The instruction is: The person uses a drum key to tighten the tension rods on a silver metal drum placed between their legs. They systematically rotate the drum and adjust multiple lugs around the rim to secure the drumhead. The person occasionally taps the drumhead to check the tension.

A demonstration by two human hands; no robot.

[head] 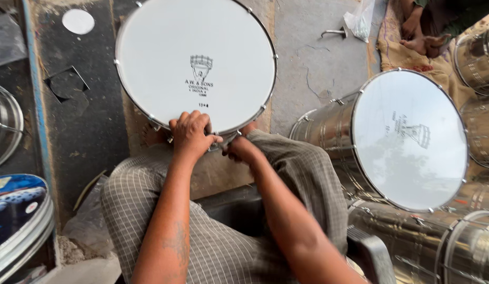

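Left hand and right hand at white drum's near rim.

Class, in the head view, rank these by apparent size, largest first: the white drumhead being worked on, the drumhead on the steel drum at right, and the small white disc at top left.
1-2. White drumhead and the steel drum's drumhead: look alike, and nearness differs, so unranked.
3. Small white disc.
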